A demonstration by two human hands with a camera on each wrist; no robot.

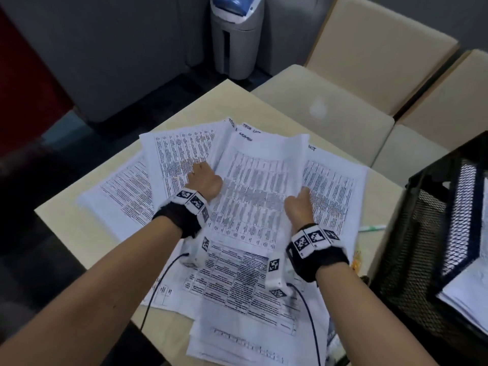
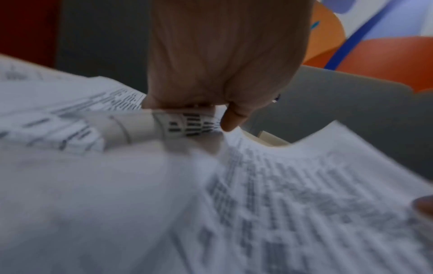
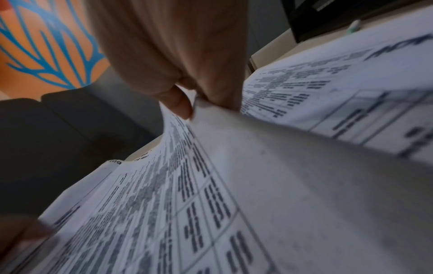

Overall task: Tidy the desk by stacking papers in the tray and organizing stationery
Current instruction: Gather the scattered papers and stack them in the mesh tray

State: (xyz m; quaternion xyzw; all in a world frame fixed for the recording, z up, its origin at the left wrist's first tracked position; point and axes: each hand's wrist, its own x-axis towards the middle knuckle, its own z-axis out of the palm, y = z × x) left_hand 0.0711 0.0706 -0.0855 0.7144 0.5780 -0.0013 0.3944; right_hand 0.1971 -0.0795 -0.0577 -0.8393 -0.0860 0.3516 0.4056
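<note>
Many printed sheets (image 1: 163,165) lie fanned across the beige desk (image 1: 79,233). Both hands hold one printed sheet (image 1: 253,186) in the middle, lifted and bowed above the pile. My left hand (image 1: 203,178) grips its left edge; in the left wrist view the left hand (image 2: 211,115) curls the paper's edge under the thumb (image 2: 230,120). My right hand (image 1: 299,204) pinches the right edge, and the right wrist view shows the right hand (image 3: 194,103) with thumb (image 3: 180,103) on top of the sheet (image 3: 257,185). A black mesh tray (image 1: 435,233) stands at the right with papers (image 1: 470,294) inside.
A green and white pen (image 1: 372,227) lies on the desk between the pile and the tray. More sheets (image 1: 237,334) overhang the near edge. Beige chairs (image 1: 330,107) stand behind the desk, and a grey bin (image 1: 237,35) beyond them. Cables run from both wrist cameras.
</note>
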